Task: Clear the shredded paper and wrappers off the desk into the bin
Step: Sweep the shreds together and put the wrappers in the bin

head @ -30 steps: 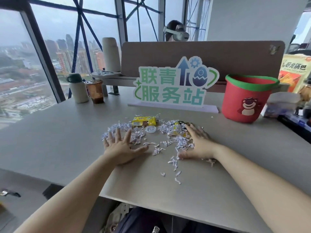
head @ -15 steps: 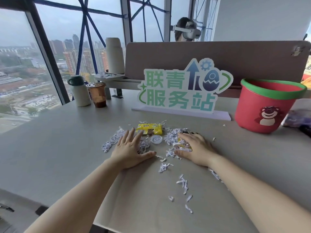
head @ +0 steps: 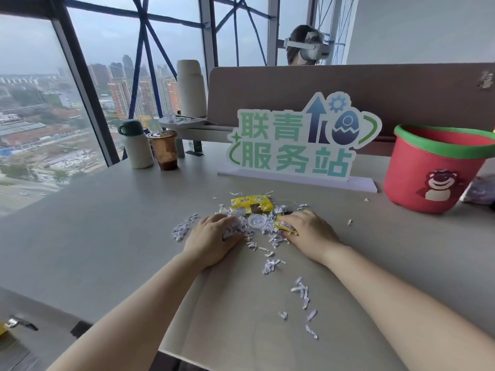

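Gathering step, both sides at once. Left grip (head: 214, 238) lies knuckles-up on the worktop (head: 107, 236), fingers curled in over a clump of shredded paper (head: 184, 231). Right grip (head: 308, 231) is likewise curled, pinching the small yellow wrapper (head: 284, 225), with shreds against the fingers. The big yellow wrapper (head: 251, 204) lies just beyond, untouched. A clear round lid (head: 256, 221) sits in the gap between the two grips. The bin (head: 407, 178) stands upright at far right, well apart from the pile; its floor is hidden from here.

Notes for doing it well:
- Draw both grips toward each other so the pile packs into one handful before any lift. My guess is that loose shreds will spill from a half-closed grip on the way over.
- Cup from underneath, not only from above.
- Take the big wrapper into the same scoop.
- Stray shreds (head: 302, 291) trail nearer me toward the worktop edge; sweep those inward on a second pass.
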The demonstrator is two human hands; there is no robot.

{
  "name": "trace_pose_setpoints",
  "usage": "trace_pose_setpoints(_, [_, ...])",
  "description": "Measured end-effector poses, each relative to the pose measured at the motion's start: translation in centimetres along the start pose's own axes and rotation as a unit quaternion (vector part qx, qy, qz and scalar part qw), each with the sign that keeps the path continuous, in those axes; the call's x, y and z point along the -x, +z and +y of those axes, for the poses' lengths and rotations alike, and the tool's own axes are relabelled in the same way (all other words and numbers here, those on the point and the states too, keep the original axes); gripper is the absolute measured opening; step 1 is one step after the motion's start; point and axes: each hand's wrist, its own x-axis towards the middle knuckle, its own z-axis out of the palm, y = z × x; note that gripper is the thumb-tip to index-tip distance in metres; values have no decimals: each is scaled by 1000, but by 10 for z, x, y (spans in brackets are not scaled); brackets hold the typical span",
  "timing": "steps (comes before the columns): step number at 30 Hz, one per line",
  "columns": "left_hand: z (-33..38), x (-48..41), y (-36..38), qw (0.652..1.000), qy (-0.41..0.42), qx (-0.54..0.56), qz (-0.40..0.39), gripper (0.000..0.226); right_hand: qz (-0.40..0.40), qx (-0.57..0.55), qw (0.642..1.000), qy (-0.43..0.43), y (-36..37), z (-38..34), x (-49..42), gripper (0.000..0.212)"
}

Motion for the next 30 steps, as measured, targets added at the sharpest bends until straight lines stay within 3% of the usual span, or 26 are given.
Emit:
trace_pose_setpoints(5, [9,11,-2,998,21,48,47,35,23,3,999,-23,-1,-7,9,30])
trace_pose_setpoints(24, [51,3,-29,981,92,124,119,23,123,-15,990,-69,-45,-11,31,25])
trace_pose_setpoints(30, [77,-8,-39,978,113,131,117,30,152,-24,985,-72,-69,0,37,23])
